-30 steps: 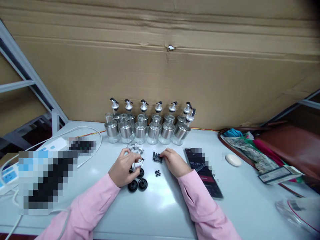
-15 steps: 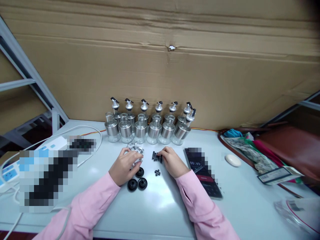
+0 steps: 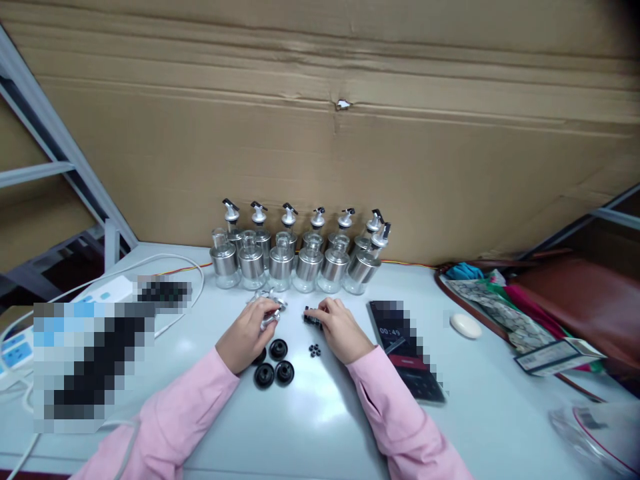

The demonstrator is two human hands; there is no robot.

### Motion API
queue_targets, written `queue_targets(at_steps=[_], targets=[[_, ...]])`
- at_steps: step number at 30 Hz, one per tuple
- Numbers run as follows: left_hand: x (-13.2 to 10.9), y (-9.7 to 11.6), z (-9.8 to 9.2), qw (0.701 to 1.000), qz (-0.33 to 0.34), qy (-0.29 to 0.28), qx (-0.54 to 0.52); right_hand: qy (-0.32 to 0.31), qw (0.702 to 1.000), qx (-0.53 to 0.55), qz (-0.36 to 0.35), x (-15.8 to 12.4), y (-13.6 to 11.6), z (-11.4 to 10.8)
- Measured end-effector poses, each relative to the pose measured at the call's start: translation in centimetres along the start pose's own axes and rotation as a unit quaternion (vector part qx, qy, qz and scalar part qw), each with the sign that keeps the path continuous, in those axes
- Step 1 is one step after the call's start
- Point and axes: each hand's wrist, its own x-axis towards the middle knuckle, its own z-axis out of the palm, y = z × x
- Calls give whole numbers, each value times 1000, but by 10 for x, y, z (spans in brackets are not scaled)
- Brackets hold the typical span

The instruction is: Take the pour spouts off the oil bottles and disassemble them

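Note:
My left hand (image 3: 246, 337) is closed on a silver metal pourer part (image 3: 271, 320), its fingers partly covering it. Just beyond lie more shiny silver parts (image 3: 260, 295), partly hidden by the hand. Several round black stoppers (image 3: 265, 375) rest on the table below that hand. My right hand (image 3: 344, 331) pinches a small black piece (image 3: 308, 311), too small to make out fully, over a little pile of similar black parts (image 3: 311, 323). Several tiny black rings (image 3: 315, 350) sit between the two hands.
Behind the hands stand glass bottles with steel sleeves (image 3: 281, 262), the back row topped by pourers. A phone (image 3: 400, 333) lies to the right, near a white oval object (image 3: 466, 325). Power strips (image 3: 17, 350) and white cables are at left, a brown bag (image 3: 565, 300) at right.
My left hand has drawn a silver part slightly toward me from the pile, uncovering more of it. My right fingers have lifted a small black piece from the pile.

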Motion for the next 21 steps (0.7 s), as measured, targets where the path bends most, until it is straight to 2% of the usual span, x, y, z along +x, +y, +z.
queue_targets(at_steps=[6, 13, 21], targets=[[4, 3, -5, 999, 24, -15, 28, 4, 999, 18, 27, 1, 3, -2], [6, 4, -7, 999, 30, -12, 26, -9, 999, 33, 27, 1, 4, -1], [5, 4, -5, 999, 11, -29, -12, 7, 998, 61, 29, 2, 3, -1]])
